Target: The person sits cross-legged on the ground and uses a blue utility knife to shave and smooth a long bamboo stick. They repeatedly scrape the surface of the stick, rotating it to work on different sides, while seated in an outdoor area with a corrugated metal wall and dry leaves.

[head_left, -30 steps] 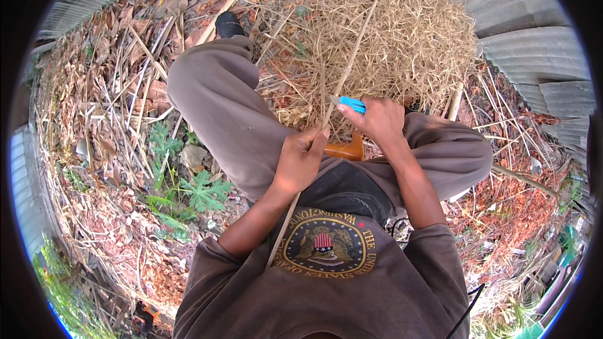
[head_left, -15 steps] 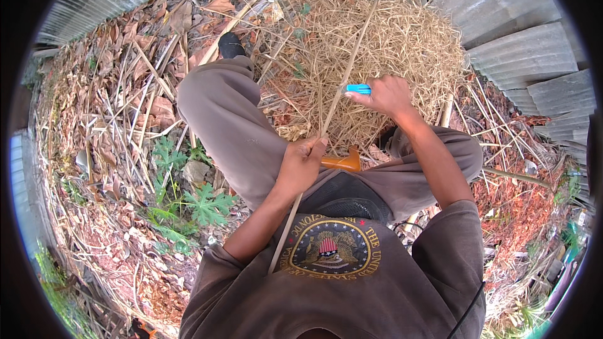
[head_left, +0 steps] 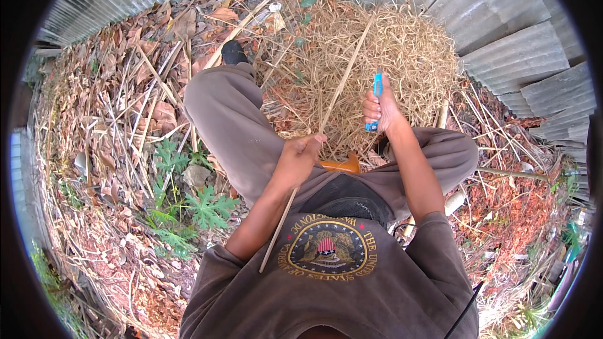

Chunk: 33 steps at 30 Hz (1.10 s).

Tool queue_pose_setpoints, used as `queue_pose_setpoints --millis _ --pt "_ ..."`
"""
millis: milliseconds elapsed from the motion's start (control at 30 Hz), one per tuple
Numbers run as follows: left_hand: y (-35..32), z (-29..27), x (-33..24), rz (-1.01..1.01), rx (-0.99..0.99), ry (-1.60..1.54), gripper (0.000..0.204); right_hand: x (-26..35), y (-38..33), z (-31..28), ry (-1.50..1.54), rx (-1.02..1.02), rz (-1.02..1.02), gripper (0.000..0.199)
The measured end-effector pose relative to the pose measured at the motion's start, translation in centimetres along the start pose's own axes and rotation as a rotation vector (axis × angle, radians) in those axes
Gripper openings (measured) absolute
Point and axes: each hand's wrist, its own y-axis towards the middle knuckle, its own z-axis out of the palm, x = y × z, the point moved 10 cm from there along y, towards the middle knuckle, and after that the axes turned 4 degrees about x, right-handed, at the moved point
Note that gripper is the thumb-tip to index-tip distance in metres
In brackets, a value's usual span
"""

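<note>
My left hand (head_left: 295,162) grips a long, thin bamboo strip (head_left: 347,74) near its middle. One end of the strip reaches up over the straw, and the other passes under my wrist toward my shirt. In my closed right hand (head_left: 388,108) is a blue utility knife (head_left: 378,85), held upright to the right of the strip and apart from it. Whether its blade is out cannot be seen. An orange-brown curved handle (head_left: 342,164) lies between my legs, just right of my left hand; the rest of that tool is hidden.
A heap of dry shavings (head_left: 408,44) lies ahead, backed by a corrugated metal fence (head_left: 502,12). Dry leaves and sticks (head_left: 151,69) cover the ground at left, beside a green leafy plant (head_left: 207,207). A pole (head_left: 512,173) lies by my right knee.
My right hand has drawn back from the strip and turned, so the utility knife now points upward instead of sideways. The strip's lower end has shifted slightly left; my left hand stays on it.
</note>
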Motion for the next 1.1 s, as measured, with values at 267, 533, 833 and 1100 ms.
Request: queue_pose_setpoints --millis 267,533,833,1100 --pt "-0.5 0.0 0.2 -0.04 -0.004 0.002 0.033 5.5 -6.3 3.0 -1.207 -0.285 -0.466 0.083" --pt "-0.4 0.9 0.7 -0.027 -0.011 -0.034 0.034 3.0 -6.5 4.8 -1.439 -0.339 -0.503 0.077" --pt "0.1 1.4 1.4 0.009 -0.048 0.051 0.032 3.8 -5.8 4.0 -1.576 -0.396 -0.567 0.077" --pt "0.8 1.8 1.2 0.071 -0.049 0.165 0.03 6.6 -2.1 1.0 -1.709 -0.368 -0.553 0.081"
